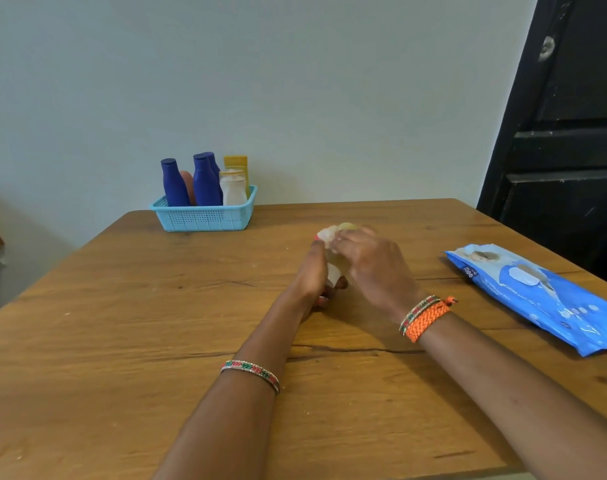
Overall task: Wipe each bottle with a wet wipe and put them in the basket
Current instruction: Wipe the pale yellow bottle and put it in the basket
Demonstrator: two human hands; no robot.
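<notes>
At frame centre my left hand grips a small pale bottle; my right hand pinches what looks like a white wet wipe on its top. The light-blue perforated plastic basket sits upper left, holding bottles.

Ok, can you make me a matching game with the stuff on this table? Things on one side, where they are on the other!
Things:
1. basket
2. pack of wipes
3. dark blue bottles
4. pale bottle

Places:
A. held between the left hand and right hand
B. standing inside the basket
C. lying flat at the table's right side
D. at the table's far edge, by the wall

Pairs: 1-D, 2-C, 3-B, 4-A
</notes>
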